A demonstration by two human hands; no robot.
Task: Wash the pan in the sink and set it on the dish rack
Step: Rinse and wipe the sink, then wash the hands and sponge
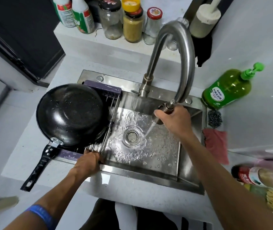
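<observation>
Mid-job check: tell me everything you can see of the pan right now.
The pan is black, round and lies upside down on the dish rack over the sink's left side, its glossy base beaded with water drops. Its long black handle, riveted on a metal bracket, points toward the person over the counter edge. Neither hand touches it.

black pan (pixel 69 112) speckled with droplets just past the left hand (pixel 89 161), purple rack (pixel 106 89) behind it, green soap bottle (pixel 227 88) and pink cloth (pixel 216 145) right of the right hand (pixel 175 120), blue wristband (pixel 40 214)
</observation>
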